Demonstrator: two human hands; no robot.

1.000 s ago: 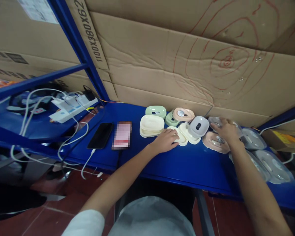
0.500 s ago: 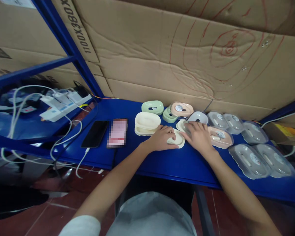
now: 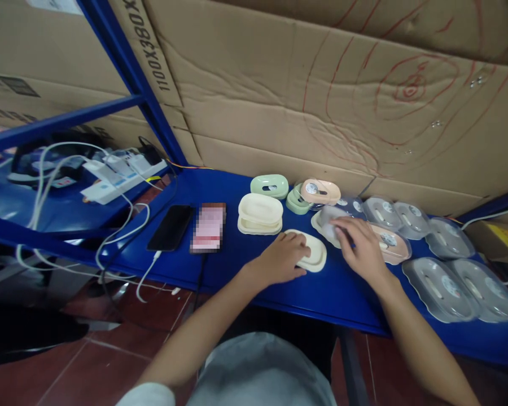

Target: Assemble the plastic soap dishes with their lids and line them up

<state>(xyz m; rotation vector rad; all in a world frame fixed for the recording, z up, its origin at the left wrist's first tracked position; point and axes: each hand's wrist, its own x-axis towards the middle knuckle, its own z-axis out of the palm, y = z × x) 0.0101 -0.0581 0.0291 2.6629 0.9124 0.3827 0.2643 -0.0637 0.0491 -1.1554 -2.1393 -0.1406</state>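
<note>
My left hand [image 3: 284,256] is closed around the left end of a shallow cream oval dish [image 3: 316,255] on the table. Its fingers lie over the top and its thumb is at the near side. Fingers and thumb of my right hand [image 3: 359,245] pinch a pale, translucent oval piece [image 3: 332,216], partly hidden by the fingers. Under that piece, another cream oval part [image 3: 318,223] shows at its edge. Left of these sits a cream oval box [image 3: 260,210], its parts stacked. A peach oval box [image 3: 395,245] with a clear cover and label lies beyond my right wrist.
Several grey clear-covered oval boxes [image 3: 442,287] fill the right side of the blue table [image 3: 232,282]. Green [image 3: 269,185] and peach [image 3: 320,192] pieces stand along the cardboard wall [image 3: 254,118]. Two phones [image 3: 171,227] and a power strip [image 3: 122,180] with cables are leftward.
My right hand has drawn back from the cream dish and now pinches the pale oval piece. The cream dish has slid slightly nearer with my left hand. The camera view has shifted a little.
</note>
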